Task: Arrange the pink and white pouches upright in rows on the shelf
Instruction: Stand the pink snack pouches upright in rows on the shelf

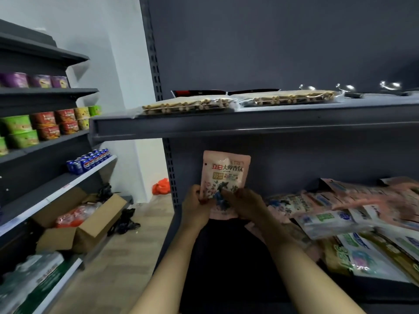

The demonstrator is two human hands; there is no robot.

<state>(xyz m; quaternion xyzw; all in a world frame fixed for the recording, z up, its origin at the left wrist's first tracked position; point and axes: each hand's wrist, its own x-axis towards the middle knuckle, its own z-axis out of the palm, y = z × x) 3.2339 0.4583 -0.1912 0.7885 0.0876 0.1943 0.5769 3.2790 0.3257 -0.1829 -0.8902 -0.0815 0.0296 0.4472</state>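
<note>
A pink and white pouch with red lettering and a blue flower print stands upright at the left end of the dark shelf, against the back panel. My left hand pinches its lower left edge. My right hand grips its lower right part. To the right lies a loose heap of pink and white pouches, flat and overlapping, with green and white packs in front of them.
The upper shelf overhangs just above the pouch and carries flat packs of sticks. An aisle shelf on the left holds cup noodles and blue cans. An open cardboard box sits below.
</note>
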